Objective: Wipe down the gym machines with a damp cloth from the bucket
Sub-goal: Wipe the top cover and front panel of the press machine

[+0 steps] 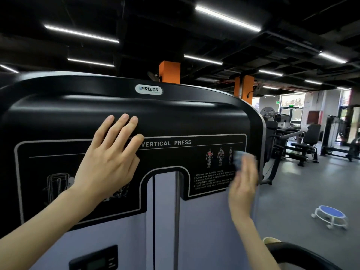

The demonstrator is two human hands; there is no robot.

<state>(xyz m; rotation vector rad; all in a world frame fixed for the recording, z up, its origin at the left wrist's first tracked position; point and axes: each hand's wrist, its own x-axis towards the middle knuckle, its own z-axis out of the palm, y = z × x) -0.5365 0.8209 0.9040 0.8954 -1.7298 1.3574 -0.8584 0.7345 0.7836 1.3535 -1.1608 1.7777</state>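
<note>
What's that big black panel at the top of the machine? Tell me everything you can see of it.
The black panel is a glossy, plastic-looking cover with rounded corners, capping a pale grey front. A Precor badge sits near its top edge. Grey lines frame the words VERTICAL PRESS, small muscle figures, numbered instructions and a machine drawing. It stands upright. The left hand lies flat on it; the blurred right hand presses a bluish cloth to its right side.

The machine [175, 117], black-faced and marked VERTICAL PRESS, stands upright before me. My cloth [238, 157], bluish-grey and blurred, lies against its right edge, under my right grip [243, 184].
</note>
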